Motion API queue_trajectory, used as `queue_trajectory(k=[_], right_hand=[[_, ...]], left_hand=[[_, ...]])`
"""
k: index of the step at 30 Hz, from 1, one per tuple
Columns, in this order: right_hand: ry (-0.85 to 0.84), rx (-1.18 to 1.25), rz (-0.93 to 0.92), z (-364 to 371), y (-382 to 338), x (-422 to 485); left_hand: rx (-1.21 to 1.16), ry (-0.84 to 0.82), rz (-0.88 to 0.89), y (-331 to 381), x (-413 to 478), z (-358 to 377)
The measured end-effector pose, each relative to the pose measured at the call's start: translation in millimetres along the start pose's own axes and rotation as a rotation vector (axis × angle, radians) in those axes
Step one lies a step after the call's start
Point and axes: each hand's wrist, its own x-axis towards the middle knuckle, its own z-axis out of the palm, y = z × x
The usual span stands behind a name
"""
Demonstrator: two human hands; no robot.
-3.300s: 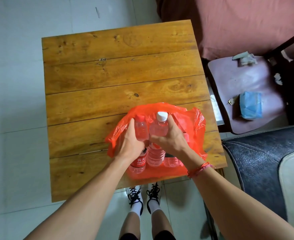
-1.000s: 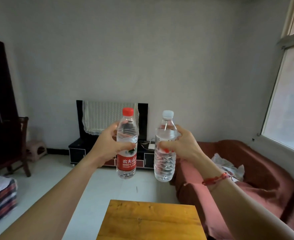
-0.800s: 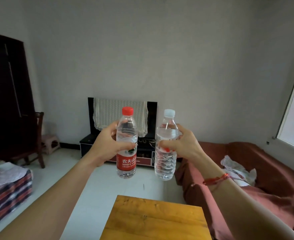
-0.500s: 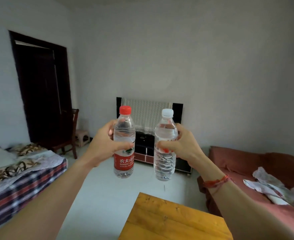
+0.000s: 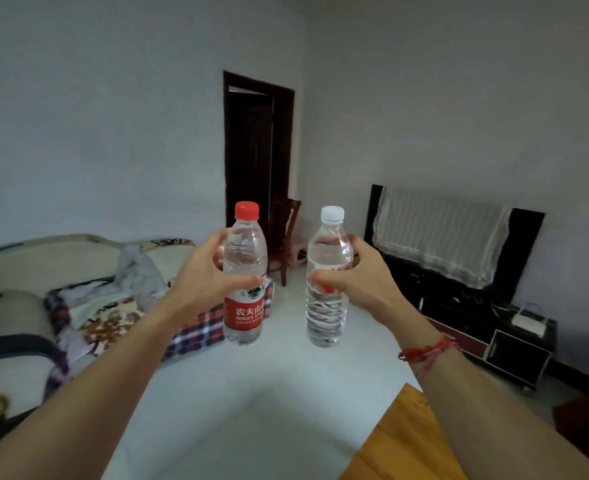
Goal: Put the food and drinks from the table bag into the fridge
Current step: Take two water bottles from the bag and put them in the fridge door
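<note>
- Red-capped bottle (image 5: pixel 243 315) and white-capped bottle (image 5: pixel 326 318): upright at frame centre, apart, likely so neither knocks the other in carry.
- My left hand (image 5: pixel 201 277) grasps the first, my right hand (image 5: pixel 364 284) the second.
- Worktop (image 5: pixel 407 441) lower right; fridge not in view.

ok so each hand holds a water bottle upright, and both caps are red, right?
No. Head view: the left hand holds the red-capped bottle, but the right hand holds a white-capped bottle. Both are upright.
</note>
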Motion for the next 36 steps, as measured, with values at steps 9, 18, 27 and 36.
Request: queue_trajectory(k=[9,18,27,36], right_hand=[[-0.292,0.111,-0.106,133,-48,10],[-0.615,0.238,-0.258,237,-91,22],[-0.972,0.356,-0.425,305,-135,-14],[-1.214,0.455,-0.549,344,-188,-112]], left_hand=[[0.088,0.272,-0.122,-19,-70,-114],[0.23,0.597,-0.162,-2,-132,-171],[0.348,0.946,-0.247,22,-219,-179],[0.484,1.211,-0.327,65,-327,-175]])
